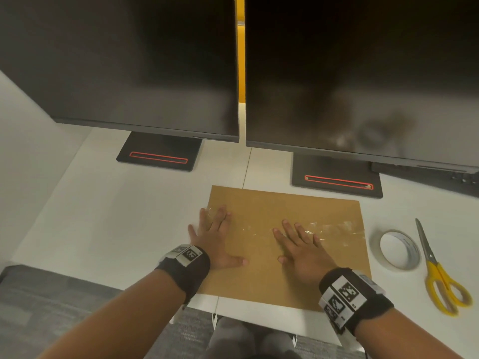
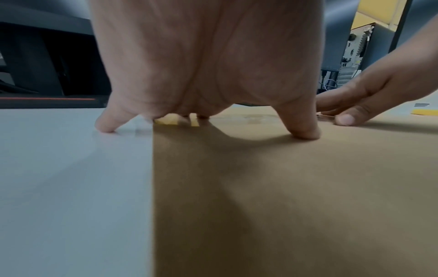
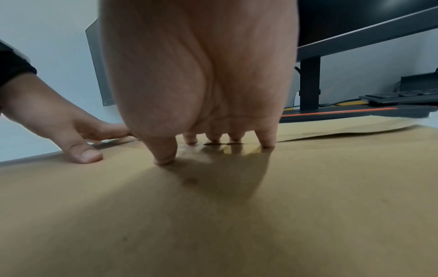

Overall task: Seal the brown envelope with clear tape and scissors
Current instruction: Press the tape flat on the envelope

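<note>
A brown envelope (image 1: 259,275) lies flat on the white desk (image 1: 103,216). A strip of clear tape (image 1: 334,228) runs across it from left to right. My left hand (image 1: 216,238) lies flat with spread fingers over the envelope's left edge, its little finger on the desk. My right hand (image 1: 298,247) presses flat on the tape near the middle. In the wrist views the left hand (image 2: 203,75) and right hand (image 3: 201,84) touch the envelope (image 2: 284,187) (image 3: 213,215) with straight fingertips. The tape roll (image 1: 398,250) and yellow-handled scissors (image 1: 438,270) lie to the right.
Two dark monitors (image 1: 129,60) (image 1: 363,73) stand close behind the envelope on black bases (image 1: 159,151) (image 1: 337,180). A black keyboard (image 1: 427,174) sits at the far right. The desk's front edge runs just below the envelope.
</note>
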